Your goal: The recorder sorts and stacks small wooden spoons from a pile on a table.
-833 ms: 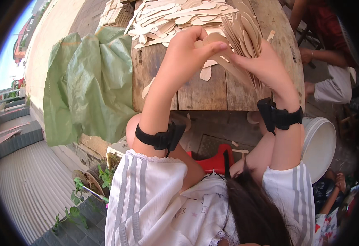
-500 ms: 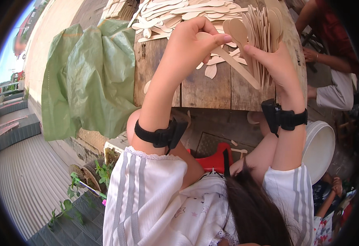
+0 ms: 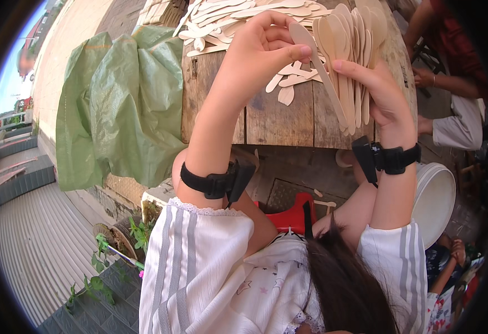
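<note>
My left hand (image 3: 266,44) pinches a single wooden spoon (image 3: 325,75) between thumb and fingers. The spoon slants down to the right, its lower end beside the bundle. A fanned bundle of wooden spoons (image 3: 355,55) stands in my right hand (image 3: 386,89), bowls upward and handles down. My right thumb presses on the front of the bundle; the other fingers are mostly hidden behind it. Beyond my hands a loose pile of wooden spoons (image 3: 216,16) covers the far part of the wooden table (image 3: 277,122). Some short wooden pieces (image 3: 287,94) lie nearer, between my arms.
Green plastic sheeting (image 3: 121,106) hangs at the table's left side. Below the table on the right stands a white bucket (image 3: 433,200), and a red stool (image 3: 294,214) shows between my legs. Another person's arm (image 3: 450,83) is at the right edge.
The spoon in my left hand has turned steeper and moved to the bundle's left side. The bundle in my right hand has turned and fanned out, showing more spoon faces.
</note>
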A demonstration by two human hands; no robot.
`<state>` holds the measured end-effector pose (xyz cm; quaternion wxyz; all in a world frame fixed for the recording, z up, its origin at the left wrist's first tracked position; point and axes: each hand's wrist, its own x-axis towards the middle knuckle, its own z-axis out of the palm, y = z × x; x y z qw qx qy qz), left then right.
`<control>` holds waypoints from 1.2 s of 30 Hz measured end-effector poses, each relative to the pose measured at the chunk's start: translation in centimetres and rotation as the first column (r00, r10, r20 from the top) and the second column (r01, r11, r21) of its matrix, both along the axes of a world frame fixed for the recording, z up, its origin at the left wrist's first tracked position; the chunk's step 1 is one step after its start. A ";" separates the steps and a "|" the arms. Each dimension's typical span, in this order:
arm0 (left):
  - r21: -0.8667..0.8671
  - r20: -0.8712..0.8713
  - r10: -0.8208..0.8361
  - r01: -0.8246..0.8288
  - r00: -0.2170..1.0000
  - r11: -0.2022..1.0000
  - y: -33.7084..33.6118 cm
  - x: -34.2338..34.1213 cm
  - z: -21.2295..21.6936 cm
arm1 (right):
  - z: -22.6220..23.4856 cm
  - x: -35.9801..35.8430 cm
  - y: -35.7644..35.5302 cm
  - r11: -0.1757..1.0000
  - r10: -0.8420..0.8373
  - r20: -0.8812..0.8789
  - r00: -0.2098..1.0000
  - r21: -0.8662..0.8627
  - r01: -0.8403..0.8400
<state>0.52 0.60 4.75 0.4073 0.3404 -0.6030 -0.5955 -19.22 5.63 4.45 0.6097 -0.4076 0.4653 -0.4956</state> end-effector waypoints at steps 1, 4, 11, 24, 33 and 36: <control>-0.002 0.012 0.000 0.000 1.000 1.000 0.0 -0.1 -0.1 | 0.0 0.0 0.0 1.000 0.000 0.001 1.000 0.000 0.000; 0.027 -0.060 -0.054 0.055 0.997 0.998 0.1 -0.5 -0.2 | 0.1 0.1 0.1 0.996 0.072 0.049 0.996 0.050 -0.074; -0.071 0.009 -0.002 0.002 1.000 0.997 0.2 -1.2 -0.6 | -0.3 0.7 0.4 0.974 0.148 0.260 0.954 0.130 -0.186; -0.678 0.616 0.558 0.014 0.556 0.735 -0.3 -1.4 -3.8 | -1.4 -1.9 -1.0 0.993 -0.098 0.478 0.873 0.102 0.055; -0.772 0.635 0.668 0.290 0.387 0.566 -3.4 -1.8 -7.6 | -0.2 -4.6 -0.8 0.969 -0.216 0.657 0.723 0.051 0.243; -0.754 0.655 0.666 0.363 0.356 0.547 -4.0 -1.7 -7.8 | 0.1 -4.7 -0.6 0.952 -0.265 0.576 0.773 0.030 0.304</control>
